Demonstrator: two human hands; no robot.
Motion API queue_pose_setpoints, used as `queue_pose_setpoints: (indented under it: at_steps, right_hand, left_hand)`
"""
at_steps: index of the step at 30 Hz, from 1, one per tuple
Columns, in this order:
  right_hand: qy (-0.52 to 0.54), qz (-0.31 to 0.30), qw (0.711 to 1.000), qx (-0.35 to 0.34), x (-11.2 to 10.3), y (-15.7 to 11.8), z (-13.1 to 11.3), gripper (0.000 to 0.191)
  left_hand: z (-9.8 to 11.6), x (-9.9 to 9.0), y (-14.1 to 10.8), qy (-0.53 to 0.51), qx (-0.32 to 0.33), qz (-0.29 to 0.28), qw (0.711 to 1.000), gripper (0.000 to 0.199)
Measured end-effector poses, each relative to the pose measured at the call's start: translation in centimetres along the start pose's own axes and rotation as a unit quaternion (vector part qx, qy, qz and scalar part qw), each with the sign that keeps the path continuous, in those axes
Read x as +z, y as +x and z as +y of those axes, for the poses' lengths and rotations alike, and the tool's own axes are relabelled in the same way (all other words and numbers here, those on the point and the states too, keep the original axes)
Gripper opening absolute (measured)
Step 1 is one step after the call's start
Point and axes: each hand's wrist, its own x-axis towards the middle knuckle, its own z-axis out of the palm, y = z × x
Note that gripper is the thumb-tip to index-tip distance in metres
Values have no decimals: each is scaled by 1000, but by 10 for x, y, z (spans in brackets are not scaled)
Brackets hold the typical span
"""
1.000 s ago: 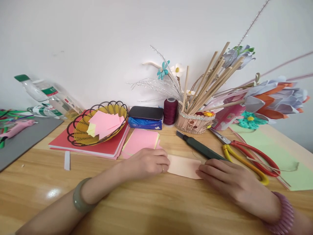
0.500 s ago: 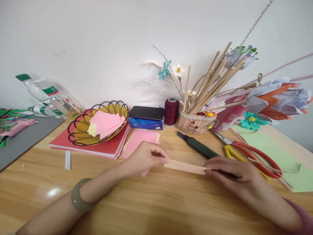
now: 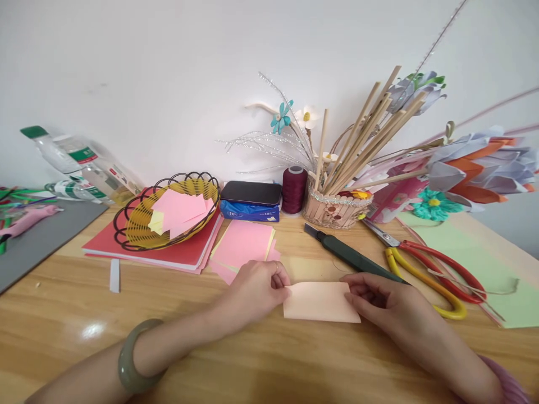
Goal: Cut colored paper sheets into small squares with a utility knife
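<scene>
Paper [image 3: 322, 303], a pale peach bit, is just below ctr. of the frame, a bit to the R, btwn. two hands. L hand [image 3: 256, 294] has its thumb & fingers pinched on the top L corner. R hand [image 3: 396, 306] has its thumb & fingers pinched on the R side, nr. the top. Pink & yellow sheets [image 3: 244, 242] lie in a pile just behind the L hand, nr. mid-frame. L of them, a yellow basket [image 3: 138, 224] w/ a dark rim holds small paper bits [image 3: 185, 210] & sits on a red sheet [image 3: 105, 241]. Dark green tool [image 3: 353, 253] lies just behind the R hand, and scissors [image 3: 391, 242] w/ red & yellow grips lie to its R. Black phone [image 3: 251, 192] is on a blue pack [image 3: 250, 211] at ctr., next to a dk. red spool [image 3: 293, 191]. Pot [image 3: 332, 210] R of that has lots of sticks [image 3: 362, 143]. Everything's on a wood desk [image 3: 202, 365].
</scene>
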Motion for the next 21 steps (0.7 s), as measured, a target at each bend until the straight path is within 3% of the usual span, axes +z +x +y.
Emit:
queue_pose_setpoints:
  at_steps: [11, 21]
  right_hand:
    - [69, 47, 996, -14, 0, 0, -1, 36]
    - [99, 64, 993, 30, -9, -5, -11, 34]
  left_hand:
    - [-6, -1, 2, -19, -6, 6, 1000, 4]
    - [-2, -3, 7, -160, -45, -2, 986, 9]
